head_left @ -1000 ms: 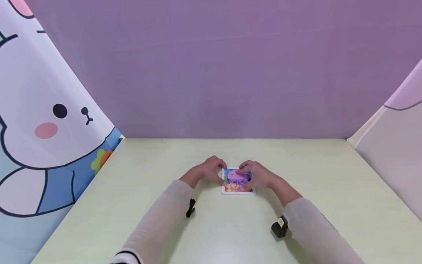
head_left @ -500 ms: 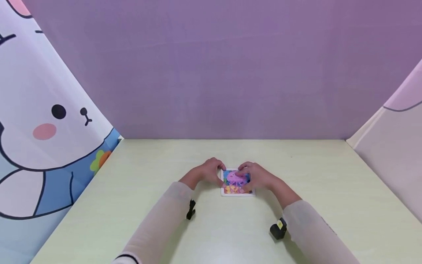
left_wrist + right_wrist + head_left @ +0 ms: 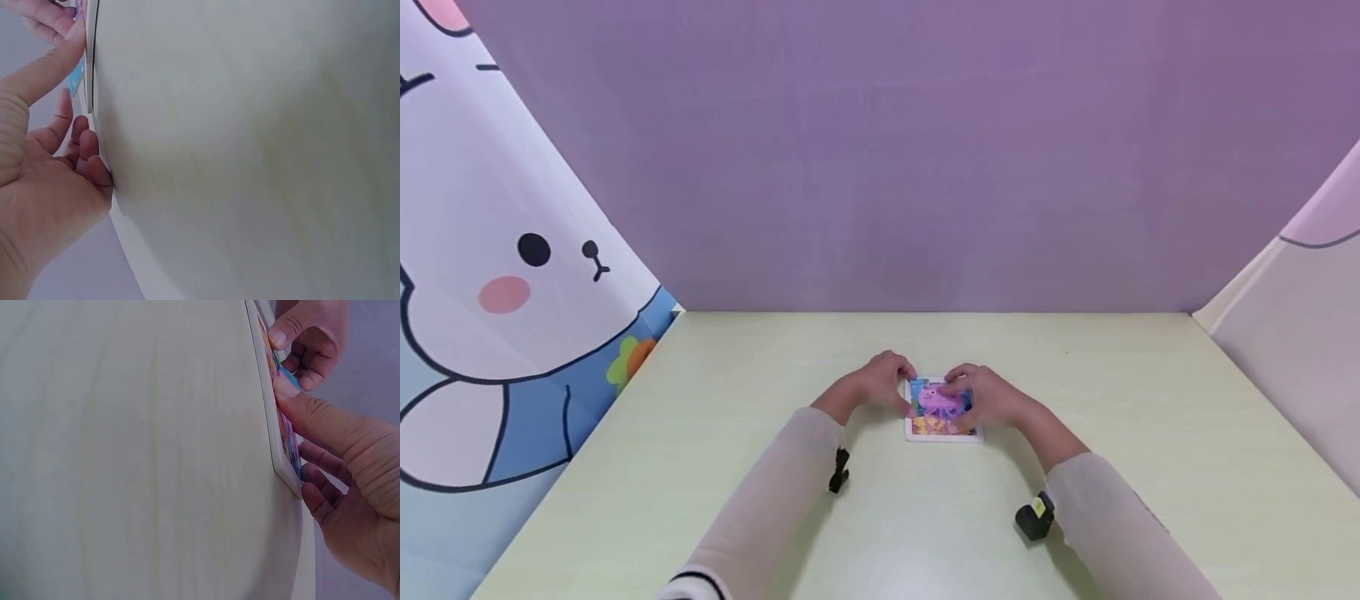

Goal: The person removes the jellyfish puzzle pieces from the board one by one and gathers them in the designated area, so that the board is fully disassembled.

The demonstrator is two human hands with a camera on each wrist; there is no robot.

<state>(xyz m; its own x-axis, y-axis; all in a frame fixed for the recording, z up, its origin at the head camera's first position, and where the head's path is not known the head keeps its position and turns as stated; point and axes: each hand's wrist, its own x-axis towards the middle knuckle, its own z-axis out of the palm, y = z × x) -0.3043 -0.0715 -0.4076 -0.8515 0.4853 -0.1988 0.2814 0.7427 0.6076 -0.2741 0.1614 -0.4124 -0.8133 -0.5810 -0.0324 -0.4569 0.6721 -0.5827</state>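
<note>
A small white-framed picture puzzle (image 3: 931, 427) with a pink cartoon sea creature lies flat on the table. My left hand (image 3: 877, 383) holds its left side, thumb at the picture's edge and index finger by the far left corner. Beside that index finger a light-blue piece (image 3: 289, 377) sticks up a little above the frame, also visible in the left wrist view. From the right, my right hand (image 3: 992, 396) grips the puzzle. Its thumb (image 3: 287, 389) presses on the picture, while the other fingers reach the far and right edges. Part of the picture is hidden under the fingers.
The pale wooden table (image 3: 775, 533) extends around the puzzle. A purple backdrop (image 3: 925, 167) rises behind it, and a cartoon-printed cloth (image 3: 505, 250) hangs at the left. Black wrist devices, such as the right one (image 3: 1034, 517), sit near both cuffs.
The left thumb and index finger have shifted slightly toward the far edge. The light-blue corner now shows over the frame's rim. The right hand stays almost still; the head view wobbles slightly.
</note>
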